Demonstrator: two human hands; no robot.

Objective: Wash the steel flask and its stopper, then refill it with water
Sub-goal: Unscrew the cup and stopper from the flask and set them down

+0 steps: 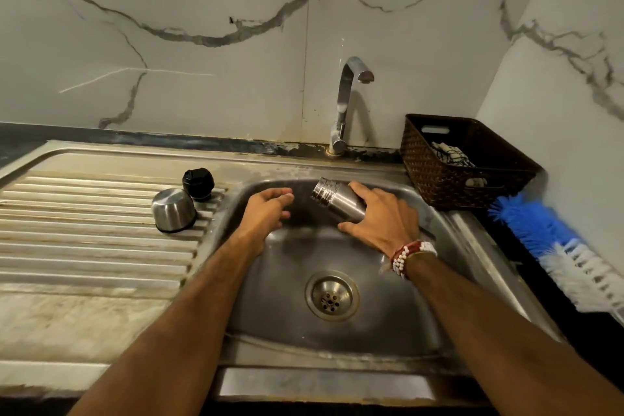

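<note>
**Flask in right hand over the sink, stopper and cup parked on the drainboard**

Surroundings: steel sink [388, 314] with a round drain [332, 295] in the middle of the basin. Ribbed drainboard [84, 240] to its left. Tap [346, 101] stands at the back rim, spout turned right, above and behind the flask. Marbled wall tiles [202, 61] behind. A strip of dark table [20, 137] shows behind the drainboard. Brown woven basket [435, 176] sits at the sink's back right corner with a patterned cloth [452, 154] in it. Blue-and-white bottle brush [547, 236] lies right of the sink, in front of the basket. Nothing sits between the hands and the flask.

Hands: both forearms reach in over the front rim. Right hand [381, 216] grips the flask body from above, fingers wrapped over it, thumb below; beaded bracelet [410, 257] on that wrist. Left hand [266, 209] hovers over the back left of the basin, fingers loose and slightly curved, holding nothing, a short gap from the flask mouth.

Task items: steel flask [337, 201] is held over the back of the basin, tipped nearly flat, threaded neck pointing up-left, uncapped. Lower body hidden by the hand. Black stopper [198, 183] stands on the drainboard by the basin edge. Steel cup [173, 210] sits mouth-down just in front of it, the two touching or nearly so.
</note>
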